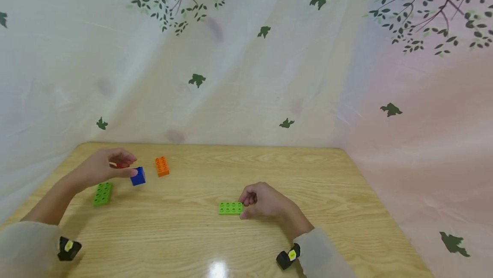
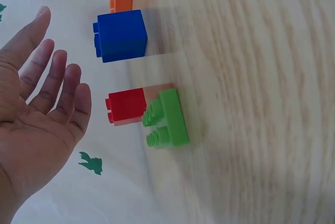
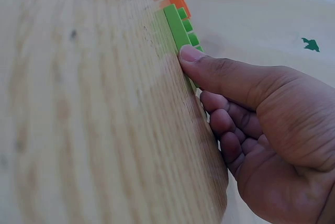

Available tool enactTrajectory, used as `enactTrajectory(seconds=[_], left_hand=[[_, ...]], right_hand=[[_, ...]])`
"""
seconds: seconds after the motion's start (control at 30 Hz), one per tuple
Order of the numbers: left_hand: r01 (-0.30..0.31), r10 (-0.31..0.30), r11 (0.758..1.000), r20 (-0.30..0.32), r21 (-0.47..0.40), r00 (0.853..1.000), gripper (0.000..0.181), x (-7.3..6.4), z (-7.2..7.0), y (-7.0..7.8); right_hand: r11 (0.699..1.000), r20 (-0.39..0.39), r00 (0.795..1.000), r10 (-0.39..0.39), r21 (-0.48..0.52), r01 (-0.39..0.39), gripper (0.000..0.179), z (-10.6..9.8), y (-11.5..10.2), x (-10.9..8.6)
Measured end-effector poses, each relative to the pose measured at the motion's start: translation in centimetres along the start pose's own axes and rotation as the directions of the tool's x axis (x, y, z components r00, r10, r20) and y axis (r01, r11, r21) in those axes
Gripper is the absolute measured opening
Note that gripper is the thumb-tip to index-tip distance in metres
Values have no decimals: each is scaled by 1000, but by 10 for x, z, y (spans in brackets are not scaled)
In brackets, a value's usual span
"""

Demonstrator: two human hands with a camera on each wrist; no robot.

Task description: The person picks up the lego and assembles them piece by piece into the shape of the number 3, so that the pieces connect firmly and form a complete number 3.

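Observation:
My right hand pinches the right end of a light green toy building brick, which lies flat near the middle of the table. In the right wrist view the thumb presses on the long side of that brick; the far fingertips are partly hidden. On the left, my left hand hovers with relaxed fingers and holds nothing. Its thumb overlaps a blue brick in the head view, but the left wrist view shows them apart. A red brick is mostly hidden behind this hand in the head view.
Nearer me than the left hand lies a second green brick. An orange brick sits right of the blue one, toward the back. Behind the wooden table hangs a pale curtain printed with leaves.

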State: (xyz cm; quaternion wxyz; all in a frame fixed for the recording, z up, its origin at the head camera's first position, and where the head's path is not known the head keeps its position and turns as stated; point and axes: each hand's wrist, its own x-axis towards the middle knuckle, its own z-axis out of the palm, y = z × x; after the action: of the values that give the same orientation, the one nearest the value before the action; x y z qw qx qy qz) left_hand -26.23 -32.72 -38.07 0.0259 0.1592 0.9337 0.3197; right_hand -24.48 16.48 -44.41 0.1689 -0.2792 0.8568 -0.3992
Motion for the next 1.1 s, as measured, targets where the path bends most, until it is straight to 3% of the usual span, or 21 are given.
enactTrajectory(seconds=[0.27,0.53,1.1], left_hand=[[39,-38,999,25,-12,999,60,-3,3,-6],[20,-20,1000,54,-10,998,69,1,6,-12],[82,-77,996,107,-40,991,71,7,16,-23]], right_hand=[[1000,-1,1000,25,13,-25,27,0,-2,-1],[999,0,999,33,2,-33,28,-1,-2,0],[999,3,999,36,30,-36,28,-1,-2,0]])
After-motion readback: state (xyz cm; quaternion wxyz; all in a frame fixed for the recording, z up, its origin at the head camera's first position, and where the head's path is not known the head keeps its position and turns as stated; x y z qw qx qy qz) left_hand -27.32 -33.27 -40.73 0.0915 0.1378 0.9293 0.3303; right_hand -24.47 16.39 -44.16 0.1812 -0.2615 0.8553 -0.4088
